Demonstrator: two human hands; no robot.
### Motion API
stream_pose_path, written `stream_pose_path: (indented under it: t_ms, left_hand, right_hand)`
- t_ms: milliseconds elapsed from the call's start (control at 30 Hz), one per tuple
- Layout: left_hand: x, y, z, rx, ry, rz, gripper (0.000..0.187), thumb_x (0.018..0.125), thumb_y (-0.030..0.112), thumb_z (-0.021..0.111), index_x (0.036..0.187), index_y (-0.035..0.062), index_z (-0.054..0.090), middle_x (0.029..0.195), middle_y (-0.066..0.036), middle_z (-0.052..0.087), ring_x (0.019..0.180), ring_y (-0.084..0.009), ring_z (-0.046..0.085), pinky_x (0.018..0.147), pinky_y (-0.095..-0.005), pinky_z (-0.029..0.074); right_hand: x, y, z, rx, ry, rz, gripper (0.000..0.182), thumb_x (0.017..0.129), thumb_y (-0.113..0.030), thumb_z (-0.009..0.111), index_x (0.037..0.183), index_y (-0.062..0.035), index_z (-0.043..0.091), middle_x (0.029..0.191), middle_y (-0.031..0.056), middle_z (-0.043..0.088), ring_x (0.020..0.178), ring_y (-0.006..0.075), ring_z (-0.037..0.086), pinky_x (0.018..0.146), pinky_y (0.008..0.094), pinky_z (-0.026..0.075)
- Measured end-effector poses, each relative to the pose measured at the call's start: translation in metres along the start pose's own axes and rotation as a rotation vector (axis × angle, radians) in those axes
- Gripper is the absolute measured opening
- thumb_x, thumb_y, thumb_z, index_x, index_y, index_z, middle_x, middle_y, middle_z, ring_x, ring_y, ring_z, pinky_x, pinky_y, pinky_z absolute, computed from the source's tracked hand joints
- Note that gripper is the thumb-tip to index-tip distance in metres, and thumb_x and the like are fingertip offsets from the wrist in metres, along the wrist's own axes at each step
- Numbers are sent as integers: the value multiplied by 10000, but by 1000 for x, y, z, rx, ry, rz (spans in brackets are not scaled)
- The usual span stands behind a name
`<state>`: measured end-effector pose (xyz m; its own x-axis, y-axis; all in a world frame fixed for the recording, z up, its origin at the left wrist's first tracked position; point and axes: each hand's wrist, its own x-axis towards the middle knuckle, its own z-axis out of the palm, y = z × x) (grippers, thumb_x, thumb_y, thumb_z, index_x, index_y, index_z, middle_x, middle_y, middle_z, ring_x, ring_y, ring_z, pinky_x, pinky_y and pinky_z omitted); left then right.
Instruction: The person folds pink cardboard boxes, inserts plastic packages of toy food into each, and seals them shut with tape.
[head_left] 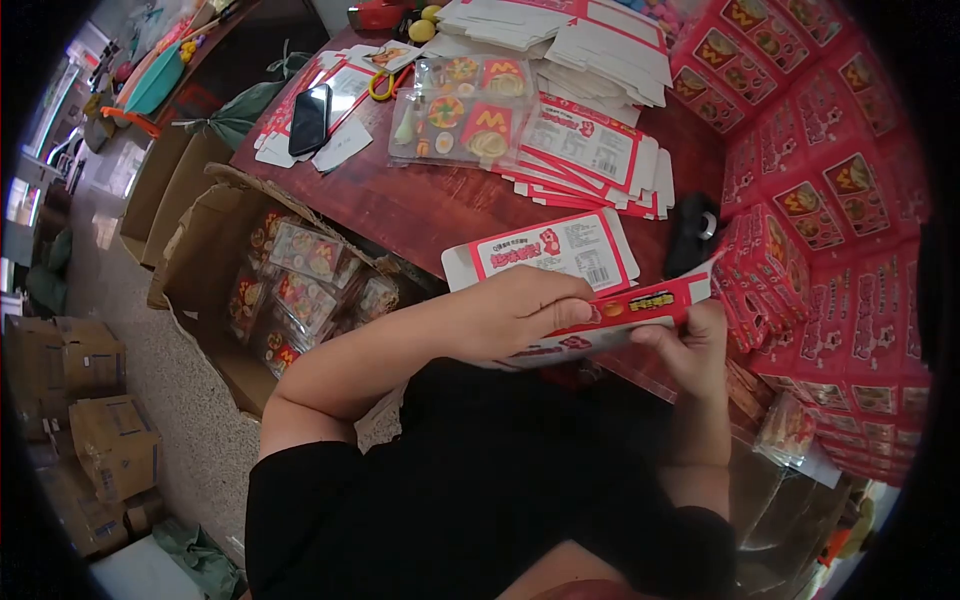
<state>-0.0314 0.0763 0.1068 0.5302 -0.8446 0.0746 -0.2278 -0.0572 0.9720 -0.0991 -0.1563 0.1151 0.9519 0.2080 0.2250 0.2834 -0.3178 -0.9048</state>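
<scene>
Between my two hands is a small red and white printed carton (640, 305), tilted above the table's front edge. Closed around its left end is my left hand (530, 315), with the thumb along the printed side. My right hand (690, 345) grips the right end near an upright white flap, thumb on the lower edge. Just beyond my left hand lies a flat carton (550, 250) with a printed panel. Past it is a pile of flattened cartons (590, 150), next to clear plastic packets (465, 110) showing food pictures. Whatever the held carton contains is hidden.
A black phone (310, 120) and red scissors with a yellow handle (382, 86) lie on the red table (350, 195). On the left, an open cardboard box (215, 330) contains packed plastic packets. Stacked red cartons (810, 210) form a wall at right, beside a black tape-like object (690, 235).
</scene>
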Motion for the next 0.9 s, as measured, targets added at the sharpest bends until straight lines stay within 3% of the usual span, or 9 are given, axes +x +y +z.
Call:
stream_pose_path:
  t_ms: [133, 200, 300, 400, 500, 567, 667, 767, 900]
  left_hand:
    - [-15, -31, 3, -414, -197, -101, 341, 979, 344, 372, 1095, 26, 417, 1119, -96, 446, 1090, -165, 402, 943, -332, 312]
    - [-16, -39, 3, -133, 6, -15, 391, 960, 407, 380, 1084, 37, 398, 1174, -121, 396, 1156, -221, 358, 1012, -360, 238]
    - [-20, -42, -2, 303, 313, 155, 521, 891, 469, 492, 1157, 27, 417, 1232, -167, 399, 1203, -309, 369, 996, -392, 296]
    - [-35, -20, 9, 526, 393, -103, 521, 816, 219, 658, 1237, 21, 425, 1098, -206, 564, 953, -364, 587, 802, -396, 472]
    - [-47, -34, -2, 174, 464, -253, 498, 817, 124, 643, 1244, 13, 412, 1047, -223, 588, 928, -365, 606, 761, -368, 489]
    - [-55, -56, -5, 28, 493, -321, 426, 834, 69, 608, 1217, -1, 437, 1032, -189, 610, 950, -293, 614, 786, -341, 477]
    - [-63, -83, -6, -175, 466, -467, 323, 855, 68, 578, 1158, -10, 500, 981, -111, 626, 893, -184, 602, 788, -308, 471]
    - [-64, -98, -4, -322, 457, -486, 298, 861, 69, 569, 1143, -9, 515, 974, -101, 623, 873, -163, 598, 784, -301, 471]
    - [-64, -105, -6, -363, 442, -518, 277, 866, 72, 566, 1128, -13, 527, 981, -97, 623, 877, -147, 595, 787, -302, 472]
  right_hand:
    - [6, 3, 20, -25, 14, -158, 214, 674, -88, 772, 833, -3, 657, 771, 82, 669, 682, 136, 628, 618, 264, 468]
    - [12, 1, 27, -126, 18, -291, 206, 700, -100, 756, 864, -15, 665, 781, 105, 666, 674, 164, 643, 620, 285, 480]
    - [23, 3, 33, -92, 96, 39, 201, 703, -98, 749, 855, -6, 655, 744, 100, 649, 668, 126, 617, 616, 255, 468]
    - [59, 7, 42, 115, 170, 99, 159, 740, -80, 706, 856, 8, 642, 712, 43, 639, 659, 81, 571, 613, 244, 462]
    - [114, 42, 34, 121, -60, -50, 211, 843, -100, 585, 1037, -19, 600, 900, 51, 643, 826, 88, 569, 762, 254, 451]
    - [161, 72, 21, 306, -68, 126, 330, 876, -98, 522, 1201, -44, 512, 1002, 100, 628, 927, 169, 581, 844, 281, 435]
    - [215, 146, 41, -672, 113, -245, 481, 850, -47, 514, 1314, -148, 438, 1311, 151, 465, 1138, 328, 504, 954, 372, 417]
    - [242, 178, 67, -1186, -13, -494, 529, 810, -3, 538, 1294, -207, 472, 1359, 144, 409, 1165, 328, 477, 961, 380, 417]
    - [255, 184, 77, -560, -193, -262, 421, 787, 47, 539, 1137, -175, 614, 1152, 121, 547, 1049, 306, 525, 909, 364, 438]
